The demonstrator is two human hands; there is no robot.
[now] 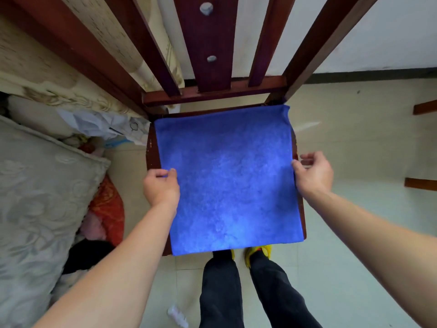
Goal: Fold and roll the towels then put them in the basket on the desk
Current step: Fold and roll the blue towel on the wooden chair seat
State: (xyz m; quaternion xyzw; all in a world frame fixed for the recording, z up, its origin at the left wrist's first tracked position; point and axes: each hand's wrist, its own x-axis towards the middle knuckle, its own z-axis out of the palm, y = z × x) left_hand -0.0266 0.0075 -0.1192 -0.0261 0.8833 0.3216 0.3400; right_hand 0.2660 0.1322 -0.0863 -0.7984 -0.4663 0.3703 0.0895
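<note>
1 blue square terry towel (pixel 227 181) flat on dark red wooden chair (pixel 212 91) seat. Our left hand (pixel 160 185) pinches its left edge; our right hand (pixel 314 174): fingers loosely apart, thumb touching right edge.

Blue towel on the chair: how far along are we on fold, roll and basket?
Done: the blue towel lies spread flat on the chair seat. In hand: the left grip pinches its left edge; the right grip has its thumb at the right edge, hold unclear. Left: no fold or roll shows yet, and neither basket nor desk is in view.
</note>
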